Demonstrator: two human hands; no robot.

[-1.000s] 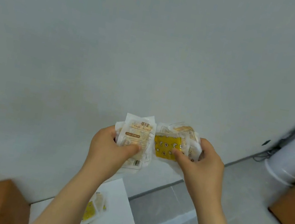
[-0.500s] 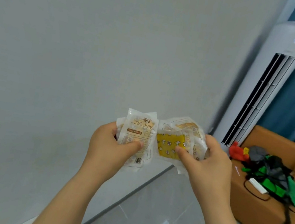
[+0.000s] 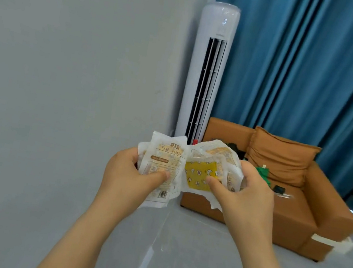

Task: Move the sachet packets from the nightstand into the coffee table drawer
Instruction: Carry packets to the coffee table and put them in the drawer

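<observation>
Gripping left hand (image 3: 127, 172): it curled round the white sachets (image 3: 163, 155), thumb pressed flat on the front one, fingers hidden behind.
Right hand (image 3: 251, 193): it curled round the yellow-faced sachets (image 3: 198, 176), thumb on the yellow panel, fingers wrapped over their 3 o'clock edge.
Sachets: both bunches were raised in the air at mid-frame, touching along their inner edges, the white sachets at 9 o'clock of the yellow-faced sachets; how many each hand held could not be told.
Air conditioner (image 3: 210, 69): a tall white tower stood upright at 12 o'clock behind the hands.
Sofa (image 3: 293, 214): tan, at 3 o'clock of the hands, with a cushion (image 3: 281, 158) against its back and green and black clutter on the seat.
Curtain (image 3: 311, 63): teal, hung at 1 to 2 o'clock.
Wall (image 3: 68, 45): pale grey, filled 9 to 11 o'clock.
Floor (image 3: 197, 254): glossy and pale, lay at 6 o'clock beneath the forearms.
</observation>
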